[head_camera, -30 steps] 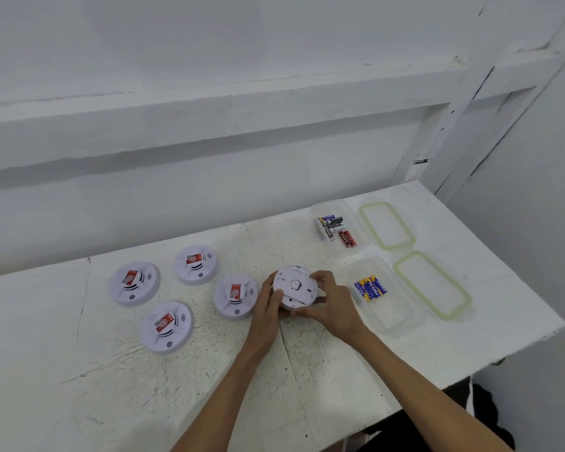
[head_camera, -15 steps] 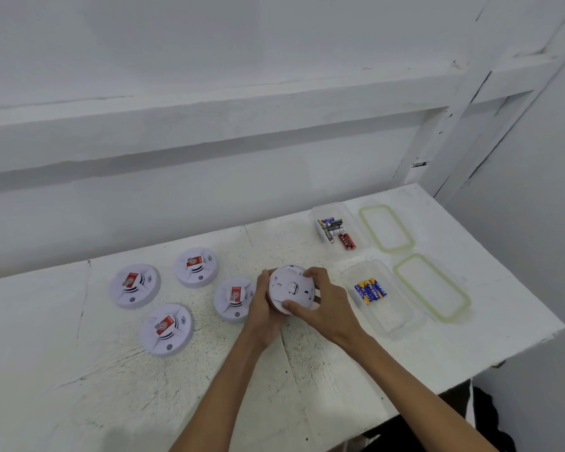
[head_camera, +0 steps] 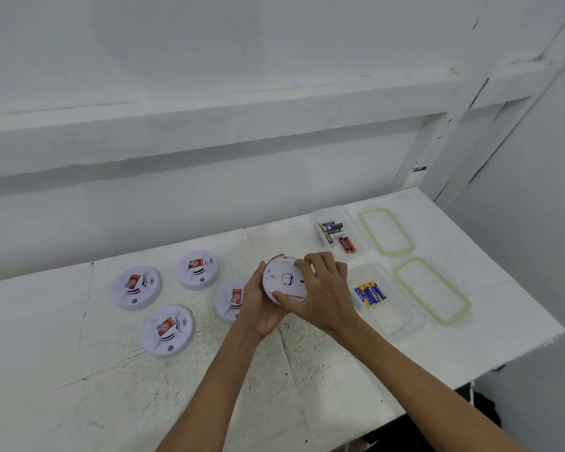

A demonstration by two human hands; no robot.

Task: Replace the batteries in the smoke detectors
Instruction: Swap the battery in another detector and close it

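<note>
A round white smoke detector (head_camera: 284, 279) is lifted off the table, its back plate tilted toward me. My left hand (head_camera: 258, 305) cups it from the left and beneath. My right hand (head_camera: 323, 288) grips its right rim, thumb on the lower edge and fingers curled over the top. Several more white detectors with red labels lie face up to the left: one (head_camera: 136, 287), another (head_camera: 197, 269), a third (head_camera: 167, 331), and one (head_camera: 230, 300) partly hidden behind my left hand.
A clear tub (head_camera: 402, 321) near my right hand holds blue and yellow batteries (head_camera: 370, 294). Farther back, a second tub (head_camera: 317, 214) holds mixed batteries (head_camera: 336, 235). Two green-rimmed lids (head_camera: 386, 232) (head_camera: 432, 291) lie to the right, close to the table's right edge.
Both hands lifted the detector off the table and tilted its back toward me. My right hand has shifted around its right rim.
</note>
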